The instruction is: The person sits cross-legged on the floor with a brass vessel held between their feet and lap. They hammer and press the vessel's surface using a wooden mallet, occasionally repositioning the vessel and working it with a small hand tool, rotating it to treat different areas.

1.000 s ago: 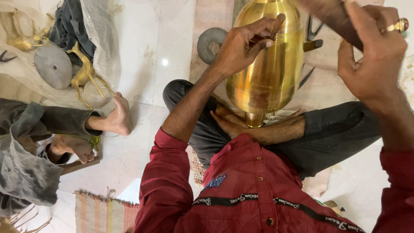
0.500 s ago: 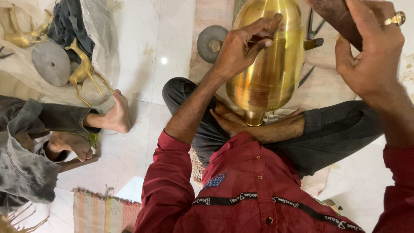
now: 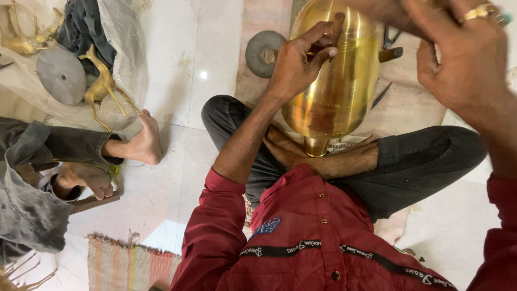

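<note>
A large polished brass vessel (image 3: 334, 91) stands tilted between my crossed legs, its narrow foot (image 3: 316, 145) resting by my bare feet. My left hand (image 3: 299, 64) presses on the vessel's upper left side with fingers and thumb pinched together; whether something small sits between them I cannot tell. My right hand (image 3: 463, 59), wearing a gold ring, is raised at the upper right, above the vessel's top. It grips a dark brown tool (image 3: 377, 11) whose end runs across the top edge of the view.
A grey disc (image 3: 264, 54) and dark metal tools (image 3: 390, 46) lie on the mat behind the vessel. At left, another person's bare feet (image 3: 137, 143), brass deer figures (image 3: 102, 86) and a second grey disc (image 3: 60, 75) on plastic sheet. A striped rug (image 3: 129, 267) lies at the lower left.
My right hand has shifted a little left and the dark tool has slid toward the top edge. My left hand stays on the vessel, which has not moved.
</note>
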Demonstrator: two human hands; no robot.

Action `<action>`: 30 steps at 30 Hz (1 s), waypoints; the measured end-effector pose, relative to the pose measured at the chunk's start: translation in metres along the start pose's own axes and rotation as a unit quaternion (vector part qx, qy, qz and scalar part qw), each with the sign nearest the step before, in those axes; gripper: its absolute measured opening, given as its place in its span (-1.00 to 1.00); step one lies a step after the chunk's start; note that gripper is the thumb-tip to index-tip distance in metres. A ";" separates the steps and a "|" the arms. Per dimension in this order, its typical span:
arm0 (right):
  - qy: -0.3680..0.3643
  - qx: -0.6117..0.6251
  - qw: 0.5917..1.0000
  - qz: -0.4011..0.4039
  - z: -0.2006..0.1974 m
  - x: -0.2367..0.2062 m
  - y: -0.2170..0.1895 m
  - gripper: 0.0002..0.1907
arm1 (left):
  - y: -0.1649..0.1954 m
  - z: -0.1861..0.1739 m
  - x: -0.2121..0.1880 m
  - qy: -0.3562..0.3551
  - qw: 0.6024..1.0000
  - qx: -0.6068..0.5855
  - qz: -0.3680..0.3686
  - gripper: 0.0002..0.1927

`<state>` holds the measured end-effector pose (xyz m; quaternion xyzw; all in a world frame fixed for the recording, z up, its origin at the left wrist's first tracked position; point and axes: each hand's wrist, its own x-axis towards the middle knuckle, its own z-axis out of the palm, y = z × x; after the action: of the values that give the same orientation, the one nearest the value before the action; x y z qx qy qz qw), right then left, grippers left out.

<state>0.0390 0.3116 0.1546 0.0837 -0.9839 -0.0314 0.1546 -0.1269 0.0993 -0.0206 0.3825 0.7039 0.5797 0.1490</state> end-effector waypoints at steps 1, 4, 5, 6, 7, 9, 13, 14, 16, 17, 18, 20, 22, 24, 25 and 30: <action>0.007 0.014 1.000 0.000 0.005 -0.001 0.002 -0.34 | 0.000 0.001 -0.001 0.005 1.000 -0.002 0.001 -0.53; 0.037 0.047 0.998 -0.002 0.016 -0.004 0.009 -0.37 | 0.001 0.001 -0.001 0.014 1.000 -0.002 0.011 -0.55; 0.041 0.049 0.998 -0.004 0.019 -0.005 0.010 -0.38 | 0.001 0.001 -0.002 0.016 1.000 0.002 0.015 -0.54; 0.028 0.033 0.999 -0.009 0.018 -0.007 0.012 -0.39 | 0.001 0.001 -0.003 0.018 1.000 0.006 0.019 -0.53; 0.024 0.017 0.999 -0.013 0.019 -0.008 0.012 -0.39 | 0.002 0.002 -0.003 0.022 1.000 0.002 0.014 -0.53; 0.027 -0.020 0.999 -0.021 0.015 -0.008 0.012 -0.38 | 0.002 0.003 -0.004 0.027 1.000 -0.003 0.005 -0.53; 0.012 0.097 0.995 -0.003 0.007 0.004 0.004 -0.41 | 0.002 0.005 -0.006 0.034 0.999 -0.006 -0.001 -0.54; 0.005 0.099 0.995 -0.005 0.006 0.009 0.002 -0.41 | 0.002 0.005 -0.006 0.036 0.999 -0.014 -0.008 -0.53; 0.006 0.021 1.000 -0.021 -0.002 0.012 0.001 -0.43 | 0.003 0.005 -0.006 0.036 0.999 -0.022 -0.022 -0.52; 0.010 0.007 1.000 -0.025 -0.005 0.013 0.000 -0.46 | 0.003 0.005 -0.005 0.035 0.999 -0.021 -0.029 -0.51; 0.020 0.047 0.998 -0.021 -0.003 0.016 0.000 -0.53 | 0.003 0.005 -0.006 0.034 0.998 -0.021 -0.038 -0.51; 0.003 0.045 0.999 -0.021 -0.003 0.015 0.001 -0.55 | 0.004 0.005 -0.006 0.026 0.999 -0.019 -0.033 -0.53; -0.024 -0.009 0.999 -0.020 -0.003 0.011 0.004 -0.48 | 0.004 0.005 -0.008 0.029 0.999 -0.019 -0.030 -0.53; -0.005 -0.001 1.000 -0.012 0.003 0.012 0.005 -0.49 | 0.003 0.007 -0.010 0.038 0.999 -0.023 -0.028 -0.52; 0.002 0.027 1.000 -0.003 0.005 0.013 0.006 -0.51 | 0.002 0.009 -0.011 0.044 0.998 -0.026 -0.028 -0.50; 0.007 0.046 0.999 0.004 0.000 0.018 0.001 -0.61 | 0.002 0.014 -0.019 0.078 0.996 -0.023 -0.032 -0.47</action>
<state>0.0215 0.3098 0.1601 0.0872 -0.9835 0.0149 0.1581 -0.1040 0.0957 -0.0275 0.3101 0.7118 0.6186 0.1206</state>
